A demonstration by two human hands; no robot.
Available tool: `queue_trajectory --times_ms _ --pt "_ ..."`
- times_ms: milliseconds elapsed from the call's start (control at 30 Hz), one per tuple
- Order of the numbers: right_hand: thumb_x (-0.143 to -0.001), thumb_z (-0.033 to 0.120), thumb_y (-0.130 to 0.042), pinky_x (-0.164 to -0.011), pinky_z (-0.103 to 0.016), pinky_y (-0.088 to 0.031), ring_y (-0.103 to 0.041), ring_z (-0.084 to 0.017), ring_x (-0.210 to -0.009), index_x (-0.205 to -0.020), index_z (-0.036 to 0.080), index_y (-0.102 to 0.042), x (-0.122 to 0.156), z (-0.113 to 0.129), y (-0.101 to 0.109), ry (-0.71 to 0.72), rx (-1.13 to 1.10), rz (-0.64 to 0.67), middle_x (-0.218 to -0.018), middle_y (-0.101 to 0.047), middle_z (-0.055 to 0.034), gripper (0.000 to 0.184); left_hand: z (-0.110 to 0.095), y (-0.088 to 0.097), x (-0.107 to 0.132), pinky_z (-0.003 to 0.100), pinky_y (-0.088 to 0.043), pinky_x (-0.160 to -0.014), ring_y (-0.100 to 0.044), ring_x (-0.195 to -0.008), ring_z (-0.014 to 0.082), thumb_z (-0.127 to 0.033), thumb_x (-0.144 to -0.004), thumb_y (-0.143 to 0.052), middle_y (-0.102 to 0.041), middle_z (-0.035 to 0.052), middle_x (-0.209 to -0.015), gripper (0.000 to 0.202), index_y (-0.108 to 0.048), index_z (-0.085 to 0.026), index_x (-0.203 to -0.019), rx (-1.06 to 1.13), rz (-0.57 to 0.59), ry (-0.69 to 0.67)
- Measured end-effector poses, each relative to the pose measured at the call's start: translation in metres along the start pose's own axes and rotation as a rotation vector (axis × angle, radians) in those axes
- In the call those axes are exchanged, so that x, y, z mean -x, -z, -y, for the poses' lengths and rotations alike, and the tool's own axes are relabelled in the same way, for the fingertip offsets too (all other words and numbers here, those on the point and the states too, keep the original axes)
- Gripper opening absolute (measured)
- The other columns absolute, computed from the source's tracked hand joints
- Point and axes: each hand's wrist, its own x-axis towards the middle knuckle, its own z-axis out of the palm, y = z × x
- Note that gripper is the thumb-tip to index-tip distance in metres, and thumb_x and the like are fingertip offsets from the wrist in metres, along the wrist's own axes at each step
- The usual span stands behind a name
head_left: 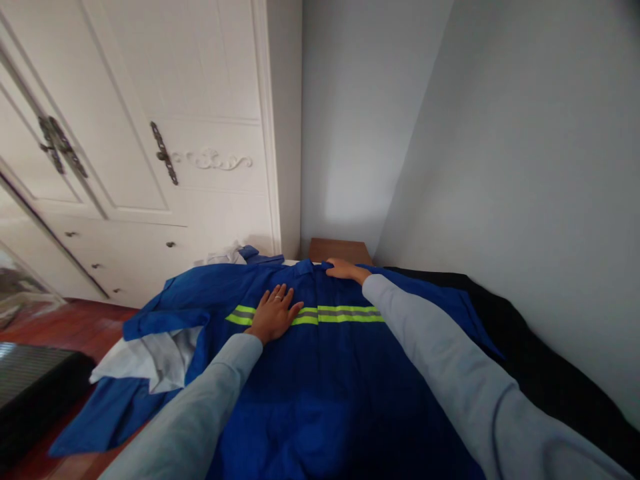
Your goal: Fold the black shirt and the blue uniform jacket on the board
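A dark blue work jacket (300,373) lies spread out in front of me, a yellow-green and grey reflective stripe (345,314) running across its chest. My left hand (274,315) rests flat on that stripe, fingers spread, a ring on one finger. At the jacket's far edge, the collar (304,267) is by my right hand (344,269), whose fingers are curled onto the collar's right part. My right forearm covers some of the stripe and the right side of the jacket. The surface underneath is mostly hidden.
White wardrobe doors (215,100) stand ahead on the left, a grey wall (525,167) on the right. A brown wooden piece (340,251) sits in the corner. Blue and white cloth (150,360) hangs at the left. Black cloth (530,353) lies along the right wall.
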Motion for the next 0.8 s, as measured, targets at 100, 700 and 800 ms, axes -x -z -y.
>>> queue_trajectory --times_ms 100,700,800 --pt "-0.088 0.028 -0.064 -0.074 -0.022 -0.049 -0.069 -0.018 -0.087 -0.105 0.020 -0.075 -0.005 -0.012 0.020 0.029 -0.053 0.104 -0.105 -0.077 -0.0018 0.022 0.001 0.003 -0.005 0.050 -0.015 -0.124 -0.018 -0.154 0.0297 -0.062 -0.102 -0.021 -0.025 0.0154 -0.163 0.076 -0.032 -0.012 -0.158 -0.016 0.067 0.005" --pt "-0.098 0.020 -0.040 -0.104 -0.047 -0.038 -0.055 -0.033 -0.124 -0.130 0.010 -0.059 -0.020 -0.019 -0.021 -0.267 0.225 -0.216 -0.131 -0.062 -0.0232 0.038 0.018 0.003 -0.057 0.049 -0.023 -0.122 -0.026 -0.151 0.0320 -0.055 -0.103 -0.027 -0.035 0.0203 -0.159 0.068 -0.044 -0.009 -0.151 -0.013 0.015 -0.021" --pt "-0.103 0.032 -0.033 -0.102 -0.047 -0.042 -0.058 -0.035 -0.121 -0.140 0.003 -0.048 -0.017 -0.031 -0.033 -0.325 0.213 -0.187 -0.132 -0.061 -0.0268 0.049 0.028 0.020 -0.053 0.047 -0.020 -0.123 -0.026 -0.151 0.0310 -0.049 -0.103 -0.031 -0.038 0.0196 -0.158 0.062 -0.049 -0.008 -0.146 -0.096 -0.083 -0.082"
